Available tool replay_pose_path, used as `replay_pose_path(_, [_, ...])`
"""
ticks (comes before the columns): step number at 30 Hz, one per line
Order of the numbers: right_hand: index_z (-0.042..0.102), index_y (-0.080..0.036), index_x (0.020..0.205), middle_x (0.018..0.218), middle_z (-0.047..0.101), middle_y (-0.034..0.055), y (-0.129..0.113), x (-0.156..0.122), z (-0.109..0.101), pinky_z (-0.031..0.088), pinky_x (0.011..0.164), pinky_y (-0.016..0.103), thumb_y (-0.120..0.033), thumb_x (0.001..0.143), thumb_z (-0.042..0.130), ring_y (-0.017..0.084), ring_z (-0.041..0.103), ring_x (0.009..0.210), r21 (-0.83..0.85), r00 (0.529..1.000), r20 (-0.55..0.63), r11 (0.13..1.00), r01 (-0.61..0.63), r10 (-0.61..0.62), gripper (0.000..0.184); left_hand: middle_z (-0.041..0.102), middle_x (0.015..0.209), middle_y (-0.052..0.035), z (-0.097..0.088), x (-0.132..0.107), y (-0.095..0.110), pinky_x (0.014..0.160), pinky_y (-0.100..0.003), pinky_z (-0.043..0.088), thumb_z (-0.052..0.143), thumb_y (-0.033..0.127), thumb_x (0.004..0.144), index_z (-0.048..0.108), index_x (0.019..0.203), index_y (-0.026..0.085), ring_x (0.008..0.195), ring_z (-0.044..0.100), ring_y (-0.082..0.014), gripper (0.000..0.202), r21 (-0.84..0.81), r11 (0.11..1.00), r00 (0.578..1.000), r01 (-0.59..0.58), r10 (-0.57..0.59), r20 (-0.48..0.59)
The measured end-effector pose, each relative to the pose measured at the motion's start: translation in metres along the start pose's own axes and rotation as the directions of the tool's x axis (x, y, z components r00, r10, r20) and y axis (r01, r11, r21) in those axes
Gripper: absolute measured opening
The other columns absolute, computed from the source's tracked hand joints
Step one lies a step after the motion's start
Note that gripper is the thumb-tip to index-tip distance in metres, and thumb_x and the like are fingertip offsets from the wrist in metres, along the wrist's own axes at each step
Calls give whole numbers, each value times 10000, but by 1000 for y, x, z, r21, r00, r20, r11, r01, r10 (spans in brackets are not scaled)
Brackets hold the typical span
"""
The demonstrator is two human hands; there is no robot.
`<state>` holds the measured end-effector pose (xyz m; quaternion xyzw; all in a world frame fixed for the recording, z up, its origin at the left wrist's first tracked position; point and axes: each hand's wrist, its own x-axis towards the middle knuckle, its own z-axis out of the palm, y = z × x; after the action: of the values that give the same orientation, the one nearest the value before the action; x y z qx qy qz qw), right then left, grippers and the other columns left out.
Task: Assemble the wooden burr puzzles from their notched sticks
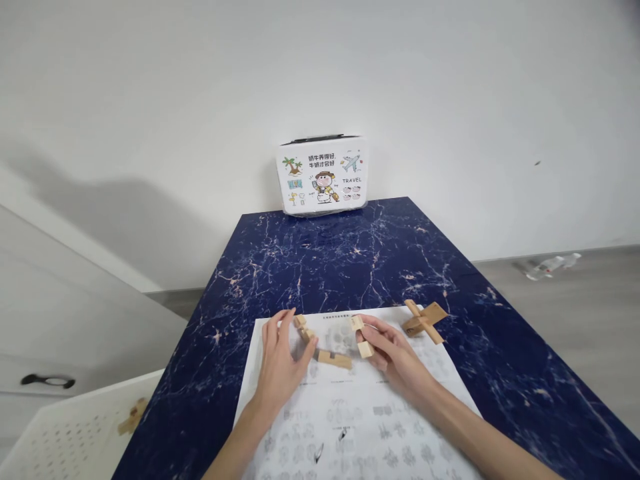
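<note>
A notched block (366, 349), judged light, rigid, best gripped endwise, was held by the right hand (397, 353), another block (301, 321) by the left hand (280, 363).

I'd take this for a room in someone's home. Around me are a plain white wall (450, 133) and, at the left, a pale panel (100, 340) with a dark handle (47, 381), a door or cupboard. The table (325, 260) is topped in blue marbling, with a cartoon-printed case (323, 175) at its far end and wooden blocks (335, 360) on a printed sheet (295, 427). A white holed basket (90, 400) sits alongside; clear bottles (547, 267), it seems, lie on the grey floor (590, 313).
</note>
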<state>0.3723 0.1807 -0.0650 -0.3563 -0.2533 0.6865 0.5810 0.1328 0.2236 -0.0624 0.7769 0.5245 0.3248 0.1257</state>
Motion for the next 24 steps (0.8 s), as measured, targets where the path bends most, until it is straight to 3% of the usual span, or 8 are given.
replay_pose_path(6, [767,-171,1027,807,620,-2,-1,3,-5,223,424,214,-379,854,856,37,214,481,62,999,51,998,-18,15,285,485,1437,-96,-6,-2,16,1098,-571,448,838,310,847,700,1098,270,1359,394,-371,289,-40,959,939,-282,284,192])
replay_pose_path(10, [777,-157,988,814,612,0,-2,3,-6,253,427,178,-311,815,890,49,247,525,142,997,55,988,-65,58,258,568,1356,-94,-5,-2,16,1076,-537,449,837,291,860,718,951,245,1314,445,-354,157,-73,950,931,-304,312,189])
replay_pose_path(12, [781,-158,1028,796,608,-1,-3,4,-5,306,454,167,-288,793,908,63,328,561,170,996,37,982,-85,79,297,648,1190,-84,-5,-2,14,1023,-484,474,776,310,913,701,963,240,1174,545,-304,115,-163,958,952,-235,260,158])
replay_pose_path(14, [776,-159,1051,787,613,1,-2,4,-5,392,522,171,-281,784,916,85,434,627,189,996,36,978,-88,83,326,668,991,-53,-5,-3,15,897,-398,507,679,378,976,674,947,223,954,602,-242,157,-309,949,977,-65,124,172])
replay_pose_path(16, [763,-163,1038,799,628,6,-2,4,-5,457,611,186,-287,799,907,103,507,696,204,995,64,975,-88,76,305,609,805,-18,-6,-6,16,736,-327,488,523,467,1048,646,909,205,739,565,-189,321,-424,899,976,111,-18,218])
replay_pose_path(19, [724,-182,1005,868,670,25,-1,3,-5,494,643,210,-315,844,871,123,582,758,199,988,122,973,-117,94,256,468,656,21,-6,-7,19,581,-278,407,304,563,1096,602,860,189,576,448,-146,534,-502,834,962,230,-117,246])
replay_pose_path(22, [676,-211,1080,957,698,52,1,1,-4,455,522,200,-392,883,829,137,632,739,139,979,147,977,-161,140,308,383,631,56,-7,-3,21,508,-239,316,337,619,1077,586,950,185,526,355,-112,516,-628,684,925,372,-214,314])
replay_pose_path(24, [648,-223,1160,896,685,35,3,-1,-2,354,416,188,-458,921,777,97,560,561,87,972,169,979,-182,166,359,342,626,80,-7,-1,21,475,-222,244,398,650,1052,575,1109,187,495,283,-91,499,-710,527,883,467,-243,400])
